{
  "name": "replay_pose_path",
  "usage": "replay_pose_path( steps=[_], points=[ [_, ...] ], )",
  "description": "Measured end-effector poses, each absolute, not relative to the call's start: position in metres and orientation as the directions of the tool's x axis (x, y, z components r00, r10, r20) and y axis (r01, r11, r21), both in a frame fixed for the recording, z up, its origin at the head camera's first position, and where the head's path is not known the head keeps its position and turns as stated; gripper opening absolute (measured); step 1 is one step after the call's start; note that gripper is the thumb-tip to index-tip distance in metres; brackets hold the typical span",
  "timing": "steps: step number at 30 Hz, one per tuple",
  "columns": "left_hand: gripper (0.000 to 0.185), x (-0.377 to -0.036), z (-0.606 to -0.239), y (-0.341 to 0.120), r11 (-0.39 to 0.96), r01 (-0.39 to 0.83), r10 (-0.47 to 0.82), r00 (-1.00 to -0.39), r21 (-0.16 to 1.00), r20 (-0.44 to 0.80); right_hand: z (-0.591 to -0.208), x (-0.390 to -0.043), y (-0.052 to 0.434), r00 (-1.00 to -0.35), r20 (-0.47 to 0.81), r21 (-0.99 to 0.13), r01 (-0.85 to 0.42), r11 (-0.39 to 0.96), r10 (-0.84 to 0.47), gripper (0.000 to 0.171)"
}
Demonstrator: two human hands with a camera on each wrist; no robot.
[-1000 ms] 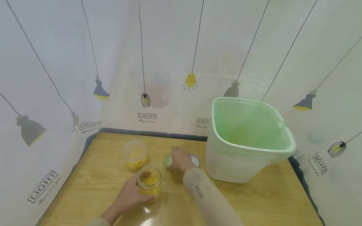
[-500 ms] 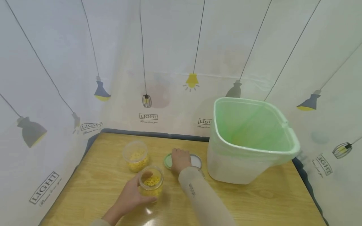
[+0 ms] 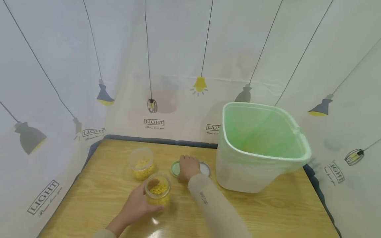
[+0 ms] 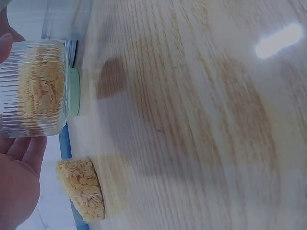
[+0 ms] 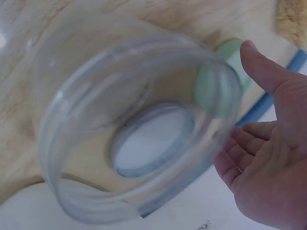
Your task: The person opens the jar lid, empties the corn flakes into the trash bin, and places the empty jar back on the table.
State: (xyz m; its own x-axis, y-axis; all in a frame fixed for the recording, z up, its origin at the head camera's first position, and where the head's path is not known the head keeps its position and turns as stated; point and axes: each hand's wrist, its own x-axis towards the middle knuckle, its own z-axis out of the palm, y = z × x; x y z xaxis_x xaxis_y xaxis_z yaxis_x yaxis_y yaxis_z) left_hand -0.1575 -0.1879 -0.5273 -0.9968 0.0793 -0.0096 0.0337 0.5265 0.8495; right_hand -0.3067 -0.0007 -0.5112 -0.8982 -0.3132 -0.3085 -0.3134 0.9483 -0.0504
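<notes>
My left hand (image 3: 135, 205) grips a ribbed glass jar (image 3: 157, 191) of yellow flakes that stands upright on the wooden table (image 3: 268, 211); the left wrist view shows this jar (image 4: 33, 88) against my fingers (image 4: 21, 153). My right hand (image 3: 189, 167) lies palm down between a green lid (image 3: 175, 169) and a grey-rimmed white lid (image 3: 206, 169). In the right wrist view the right hand (image 5: 268, 167) has loosely bent fingers beside a clear empty container (image 5: 96, 143); they are not wrapped round it. The green lid (image 5: 229, 50) lies just behind it.
A second open jar of yellow flakes (image 3: 141, 163) stands behind the held one, and shows in the left wrist view as the second jar (image 4: 81, 189). A white bin with a green liner (image 3: 259, 148) fills the right back of the table. Printed curtains enclose the table.
My right hand has drawn slightly back and left over the lids, uncovering more of the green one. The left hand still holds its jar in the same spot.
</notes>
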Motion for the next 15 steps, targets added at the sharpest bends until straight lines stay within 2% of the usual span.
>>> replay_pose_path(
  steps=[7,12,15],
  points=[
    [0.094,-0.159,-0.52,-0.181,0.549,0.049,0.076,-0.997,0.835,0.008,-0.484,-0.298,0.014,-0.911,-0.273,-0.131,-0.284,0.95,-0.31,0.07],
    [0.093,-0.159,-0.515,-0.177,0.552,0.062,0.072,-0.997,0.831,0.026,-0.452,-0.275,0.028,-0.923,-0.222,-0.251,-0.256,0.933,-0.313,0.065],
    [0.094,-0.159,-0.51,-0.177,0.547,0.057,0.073,-0.997,0.835,0.02,-0.434,-0.255,0.035,-0.927,-0.16,-0.291,-0.284,0.914,-0.339,0.063]
  ],
)
